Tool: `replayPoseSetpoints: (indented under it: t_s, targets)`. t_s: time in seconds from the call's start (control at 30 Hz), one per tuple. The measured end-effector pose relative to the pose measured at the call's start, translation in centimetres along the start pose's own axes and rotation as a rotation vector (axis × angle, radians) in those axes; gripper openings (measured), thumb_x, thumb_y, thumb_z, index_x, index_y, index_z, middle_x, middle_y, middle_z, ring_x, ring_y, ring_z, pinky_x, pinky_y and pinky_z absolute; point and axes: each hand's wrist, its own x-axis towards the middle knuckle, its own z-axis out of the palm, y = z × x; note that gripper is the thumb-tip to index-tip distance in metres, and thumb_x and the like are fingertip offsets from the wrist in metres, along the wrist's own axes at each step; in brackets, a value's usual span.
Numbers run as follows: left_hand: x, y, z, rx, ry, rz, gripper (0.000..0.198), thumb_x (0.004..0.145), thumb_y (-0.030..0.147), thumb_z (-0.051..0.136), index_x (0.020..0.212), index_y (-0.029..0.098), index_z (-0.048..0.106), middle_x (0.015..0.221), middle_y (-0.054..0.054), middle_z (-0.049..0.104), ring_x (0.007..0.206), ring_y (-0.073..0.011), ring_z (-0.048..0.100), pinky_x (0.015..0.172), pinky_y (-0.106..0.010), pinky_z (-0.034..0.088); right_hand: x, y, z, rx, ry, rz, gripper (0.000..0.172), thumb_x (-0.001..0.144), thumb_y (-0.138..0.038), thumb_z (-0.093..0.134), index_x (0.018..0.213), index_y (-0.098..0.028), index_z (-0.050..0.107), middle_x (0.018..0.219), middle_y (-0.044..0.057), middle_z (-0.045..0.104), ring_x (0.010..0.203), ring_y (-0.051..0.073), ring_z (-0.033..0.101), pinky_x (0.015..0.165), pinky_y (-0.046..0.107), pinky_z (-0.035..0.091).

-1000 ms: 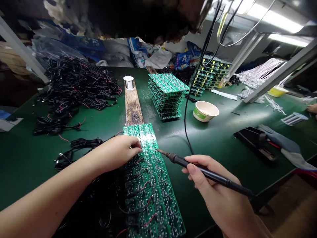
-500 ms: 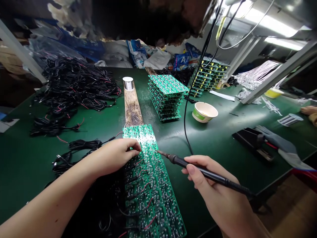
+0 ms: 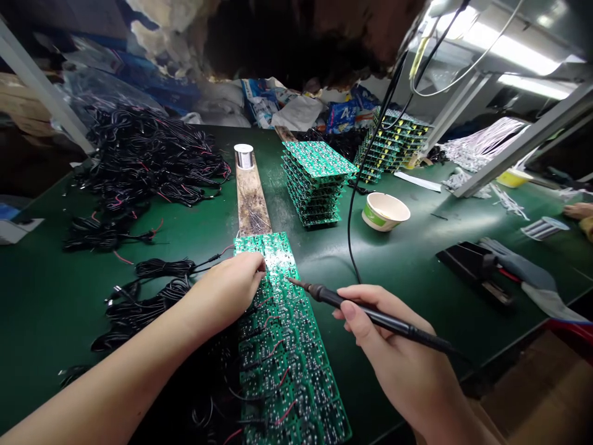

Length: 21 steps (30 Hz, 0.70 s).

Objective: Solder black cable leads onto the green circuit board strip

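left hand point(image 3: 227, 290) loosely curled on green circuit board point(image 3: 282, 371), right hand point(image 3: 393, 352) gripping soldering iron point(image 3: 328, 296)

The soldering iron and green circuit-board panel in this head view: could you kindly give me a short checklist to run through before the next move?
Panel steadied: left hand rests on the green circuit-board panel: ok.
Iron grip: right hand holds the soldering iron like a pen: ok.
Tip position: the tip is at the panel; whether it touches: cannot tell.
Tip heat: cannot tell.
Solder to hand: the spool of solder wire stands beyond the wooden strip, and no wire shows in either hand: not ok.
Leads: the red leads lie away from the tip: ok.
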Motion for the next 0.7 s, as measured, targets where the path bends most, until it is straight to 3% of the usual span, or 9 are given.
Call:
replayPoseSetpoints:
  t_s: [0.17,0.33,0.7]
  targets:
    - [-0.1,0.2,-0.5,-0.002,-0.091,0.037,0.021,0.100,0.033,0.050,0.092,0.023,0.068,0.099,-0.005,0.073,0.095,-0.0246,0.066,0.082,-0.036,0.045,0.5,-0.2,0.3,0.025,-0.028,-0.008,0.016,0.106,-0.040,0.064,0.105,-0.030,0.077,0.084,-0.003,0.083,0.069,0.013,0.076,0.067,0.019,0.062]
    - [0.4,0.0,-0.3,-0.063,-0.045,-0.014,0.021,0.097,0.033,0.052,0.094,0.025,0.071,0.096,-0.003,0.076,0.089,-0.0230,0.067,0.077,-0.035,0.044,1.1,0.2,0.9,0.066,-0.067,0.015,0.018,0.107,-0.041,0.064,0.107,-0.029,0.077,0.088,-0.003,0.083,0.076,0.013,0.078,0.070,0.021,0.061]
    - [0.8,-0.4,0.4,-0.081,-0.091,-0.072,0.022,0.094,0.037,0.053,0.086,0.025,0.070,0.087,-0.001,0.075,0.078,-0.0213,0.065,0.067,-0.034,0.040,1.7,0.5,2.2,0.138,-0.164,0.095,0.020,0.108,-0.045,0.063,0.110,-0.031,0.077,0.090,-0.004,0.081,0.079,0.013,0.074,0.067,0.020,0.057]
